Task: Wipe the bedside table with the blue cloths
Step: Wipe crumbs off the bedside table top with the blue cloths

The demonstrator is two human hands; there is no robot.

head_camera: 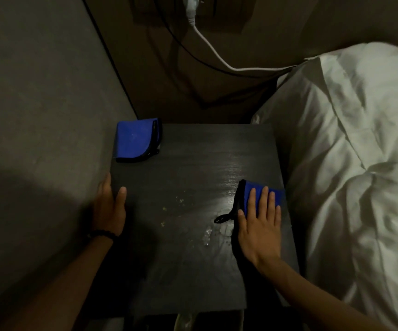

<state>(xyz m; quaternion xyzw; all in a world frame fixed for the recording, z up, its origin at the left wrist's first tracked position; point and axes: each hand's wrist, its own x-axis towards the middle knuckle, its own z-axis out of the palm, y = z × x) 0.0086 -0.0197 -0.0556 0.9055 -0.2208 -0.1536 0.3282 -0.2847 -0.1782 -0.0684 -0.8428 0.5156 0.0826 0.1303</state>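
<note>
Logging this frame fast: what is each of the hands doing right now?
Left hand: open, gripping the bedside table edge, no cloth.
Right hand: open, flat on a blue cloth.

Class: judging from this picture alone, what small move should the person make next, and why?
Probably slide the right hand, pressing flat on the folded blue cloth, leftward over the pale crumbs and smears beside it on the dark wooden bedside table.

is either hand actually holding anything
Nothing gripped: right hand presses flat on a blue cloth; left hand braces the table's left edge.
</note>
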